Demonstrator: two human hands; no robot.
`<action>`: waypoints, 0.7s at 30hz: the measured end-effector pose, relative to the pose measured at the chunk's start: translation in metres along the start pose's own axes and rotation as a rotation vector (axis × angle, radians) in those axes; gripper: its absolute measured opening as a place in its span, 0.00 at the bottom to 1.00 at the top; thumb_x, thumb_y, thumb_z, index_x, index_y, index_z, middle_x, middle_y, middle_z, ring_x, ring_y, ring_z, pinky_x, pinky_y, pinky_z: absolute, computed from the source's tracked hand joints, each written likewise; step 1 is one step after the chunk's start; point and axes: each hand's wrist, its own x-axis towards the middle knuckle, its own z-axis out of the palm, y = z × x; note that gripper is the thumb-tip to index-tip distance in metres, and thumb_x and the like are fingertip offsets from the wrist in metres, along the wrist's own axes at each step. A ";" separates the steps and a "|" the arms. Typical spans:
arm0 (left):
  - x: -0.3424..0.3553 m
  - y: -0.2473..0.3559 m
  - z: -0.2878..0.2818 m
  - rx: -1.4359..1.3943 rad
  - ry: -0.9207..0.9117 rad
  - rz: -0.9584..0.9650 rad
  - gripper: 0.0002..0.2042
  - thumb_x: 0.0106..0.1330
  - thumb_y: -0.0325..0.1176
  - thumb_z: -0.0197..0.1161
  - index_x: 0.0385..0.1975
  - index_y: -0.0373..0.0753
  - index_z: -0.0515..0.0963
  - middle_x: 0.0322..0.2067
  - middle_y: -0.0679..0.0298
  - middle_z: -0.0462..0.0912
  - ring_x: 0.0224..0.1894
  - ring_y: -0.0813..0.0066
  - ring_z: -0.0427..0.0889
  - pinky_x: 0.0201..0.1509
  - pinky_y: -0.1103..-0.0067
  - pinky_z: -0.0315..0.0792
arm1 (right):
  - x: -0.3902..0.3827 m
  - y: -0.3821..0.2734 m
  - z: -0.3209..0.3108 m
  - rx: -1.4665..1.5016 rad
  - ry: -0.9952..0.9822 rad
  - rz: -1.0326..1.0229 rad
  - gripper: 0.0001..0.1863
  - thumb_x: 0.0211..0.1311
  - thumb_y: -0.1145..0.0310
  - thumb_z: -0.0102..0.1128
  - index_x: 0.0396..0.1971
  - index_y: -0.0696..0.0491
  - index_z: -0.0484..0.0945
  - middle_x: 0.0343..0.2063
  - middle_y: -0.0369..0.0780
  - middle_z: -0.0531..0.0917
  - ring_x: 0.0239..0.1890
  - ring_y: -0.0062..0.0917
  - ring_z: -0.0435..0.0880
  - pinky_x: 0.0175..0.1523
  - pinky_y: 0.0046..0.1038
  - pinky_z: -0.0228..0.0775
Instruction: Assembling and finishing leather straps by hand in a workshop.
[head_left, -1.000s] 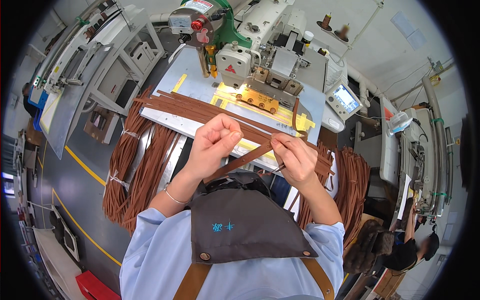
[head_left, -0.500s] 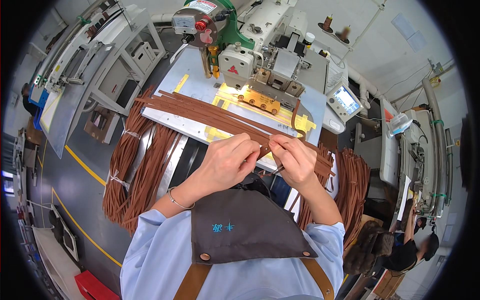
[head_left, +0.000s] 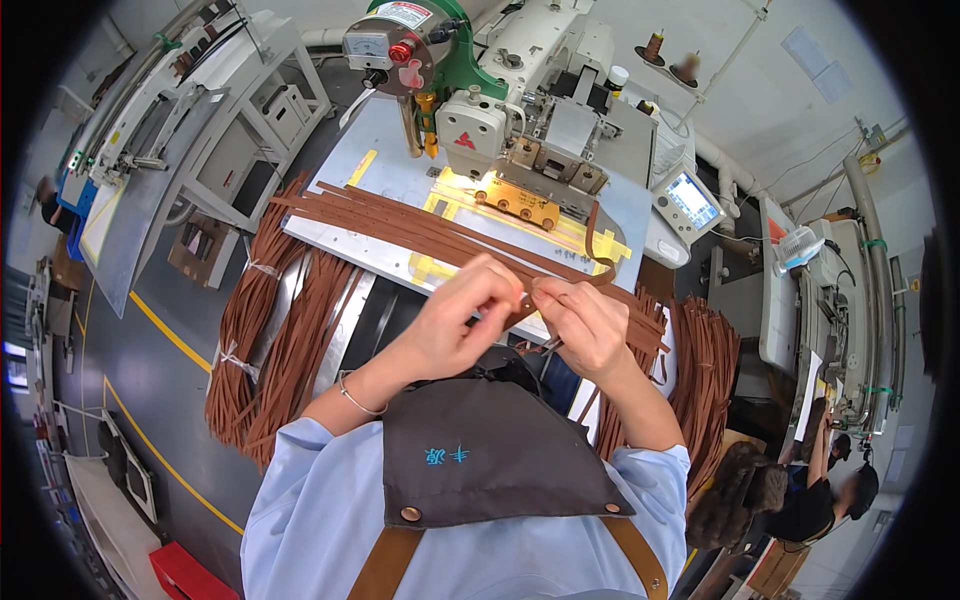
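Brown flat straps (head_left: 400,232) lie in a long bundle across the sewing machine's pale table, under and beyond my hands. My left hand (head_left: 462,318) is closed in a pinch, thumb and forefinger at the edge of a strap with small holes (head_left: 527,306); whatever is between the fingertips is too small to make out. Close beside it, my right hand (head_left: 585,325) is closed too, its fingertips at the same strap. From under its palm juts a thin metal tool (head_left: 550,346), its kind partly hidden. One strap (head_left: 592,240) curls up toward the machine's clamp.
Ahead stands the sewing machine (head_left: 475,130) with a brass-coloured clamp plate (head_left: 518,203) under a light. A control screen (head_left: 690,197) is at its right. Tied strap bundles hang at the left (head_left: 245,330) and right (head_left: 705,370). Another person (head_left: 825,505) works far right.
My left hand has shifted slightly, its pinch rising to the strap's edge near the right fingertips. My right hand has moved a little left. The bundle and machine look the same.
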 end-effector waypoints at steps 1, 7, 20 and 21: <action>-0.003 0.000 -0.006 0.044 0.077 -0.036 0.03 0.57 0.18 0.51 0.28 0.33 0.68 0.30 0.61 0.73 0.30 0.75 0.70 0.31 0.83 0.64 | -0.002 0.002 0.000 -0.009 0.034 -0.005 0.08 0.38 0.79 0.62 0.23 0.62 0.76 0.27 0.42 0.80 0.20 0.23 0.76 0.17 0.18 0.66; -0.004 -0.001 -0.025 0.422 0.181 0.006 0.08 0.53 0.16 0.55 0.30 0.34 0.67 0.31 0.59 0.73 0.31 0.70 0.72 0.34 0.77 0.67 | -0.006 0.003 -0.003 -0.033 0.068 0.003 0.07 0.39 0.80 0.63 0.23 0.63 0.76 0.26 0.43 0.80 0.19 0.23 0.77 0.17 0.18 0.66; -0.023 0.003 0.007 0.250 0.138 -0.136 0.20 0.49 0.21 0.67 0.40 0.34 0.65 0.32 0.60 0.73 0.25 0.75 0.75 0.27 0.82 0.72 | -0.005 0.010 -0.003 0.016 0.116 0.077 0.11 0.39 0.83 0.63 0.27 0.62 0.76 0.26 0.43 0.80 0.22 0.28 0.79 0.23 0.21 0.71; -0.025 0.004 0.004 0.235 0.138 -0.168 0.19 0.49 0.21 0.67 0.40 0.34 0.66 0.32 0.60 0.73 0.25 0.75 0.76 0.27 0.82 0.73 | -0.005 0.012 -0.005 0.018 0.116 0.074 0.11 0.39 0.83 0.63 0.27 0.62 0.76 0.26 0.43 0.80 0.22 0.28 0.79 0.23 0.21 0.71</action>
